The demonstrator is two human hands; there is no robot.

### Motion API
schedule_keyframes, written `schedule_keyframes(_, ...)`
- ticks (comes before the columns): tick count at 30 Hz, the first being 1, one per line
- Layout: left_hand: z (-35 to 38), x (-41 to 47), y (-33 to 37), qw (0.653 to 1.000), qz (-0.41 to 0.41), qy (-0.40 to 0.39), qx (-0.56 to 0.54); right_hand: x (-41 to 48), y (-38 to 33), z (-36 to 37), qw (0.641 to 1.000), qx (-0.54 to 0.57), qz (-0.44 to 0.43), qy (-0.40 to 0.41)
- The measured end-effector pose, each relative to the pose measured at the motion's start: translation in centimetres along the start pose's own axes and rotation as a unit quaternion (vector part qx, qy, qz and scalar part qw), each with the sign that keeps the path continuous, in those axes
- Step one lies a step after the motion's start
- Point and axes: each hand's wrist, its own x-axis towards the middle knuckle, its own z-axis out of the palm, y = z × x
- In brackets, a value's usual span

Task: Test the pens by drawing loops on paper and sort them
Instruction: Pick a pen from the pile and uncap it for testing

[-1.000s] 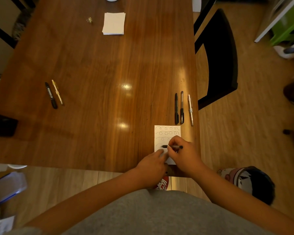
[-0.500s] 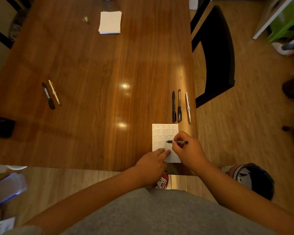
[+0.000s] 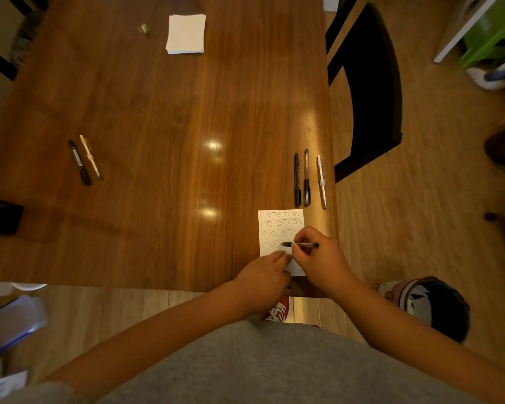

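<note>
A person at a wooden table (image 3: 158, 112) pinches a black pen (image 3: 302, 244) between the thumb and curled fingers of the right hand (image 3: 322, 259), the pen lying nearly level with its tip pointing left onto a small sheet of paper (image 3: 274, 225) near the table's front right corner. Four rows of loops show on the sheet, the lowest meeting the pen tip. The left hand (image 3: 263, 275) rests on the sheet's lower part with fingers fairly straight, touching the right hand. Just beyond the sheet three more lie side by side without touching: a slim black pen (image 3: 297, 180), a dark-gripped pen (image 3: 307, 177) and a white pen (image 3: 322, 182) nearest the table's right edge. Well apart on the left side lie a black marker (image 3: 79, 162) and a pale yellow pen (image 3: 90, 156), close together. A stack of white paper (image 3: 185, 33) sits at the far end, and a black chair (image 3: 368, 83) stands to the right
</note>
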Motion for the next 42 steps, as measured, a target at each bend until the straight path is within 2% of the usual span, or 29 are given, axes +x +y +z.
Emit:
schedule_keyframes(13, 0.3, 0.3, 0.1, 0.999, 0.002, -0.040, 0.025, 0.3, 0.9, -0.9, 0.999, 0.011, 0.024, 0.029)
schedule_keyframes(28, 0.1, 0.7, 0.1, 0.999, 0.004, -0.029, 0.013, -0.4, 0.9, -0.8, 0.999, 0.020, 0.032, 0.016)
schedule_keyframes(42, 0.7, 0.9, 0.3, 0.999, 0.006, -0.029, 0.034, 0.0, 1.8, -1.9, 0.998, 0.020, 0.039, 0.053)
